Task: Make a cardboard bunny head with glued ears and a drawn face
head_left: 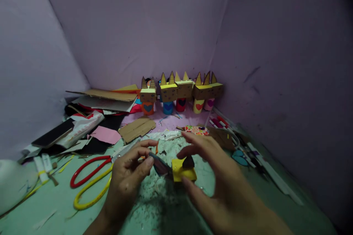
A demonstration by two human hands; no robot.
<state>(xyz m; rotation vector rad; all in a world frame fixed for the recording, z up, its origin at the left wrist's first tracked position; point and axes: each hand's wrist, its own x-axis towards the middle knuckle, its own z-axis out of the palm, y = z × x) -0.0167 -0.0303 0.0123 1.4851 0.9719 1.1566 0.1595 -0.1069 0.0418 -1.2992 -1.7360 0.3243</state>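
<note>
the left hand (pixel 132 174) pinches a thin dark piece (pixel 159 165) between the thumb and a finger, with the closed grip at its upper end. the right hand (pixel 222 169) makes a wide curve, its thumb and fingers well apart, around a small yellow piece (pixel 178 174); the thumb is at the lower edge of it, but i cannot tell if it presses. the yellow piece is in the middle, between two hands, and a dark pointed piece (pixel 189 162) stands on its top. the thin dark piece reaches near to the left side of the yellow one; whether they touch, i cannot tell.

for handling this well, i think it is better to pinch the thin piece lightly, because it looks easy to bend. the right thumb and fingers should support the yellow piece from its sides, without pushing the pointed piece. also, the left wrist should keep care of the scissors (pixel 109 159), which lie just beside it on the green table (pixel 82 224).
</note>
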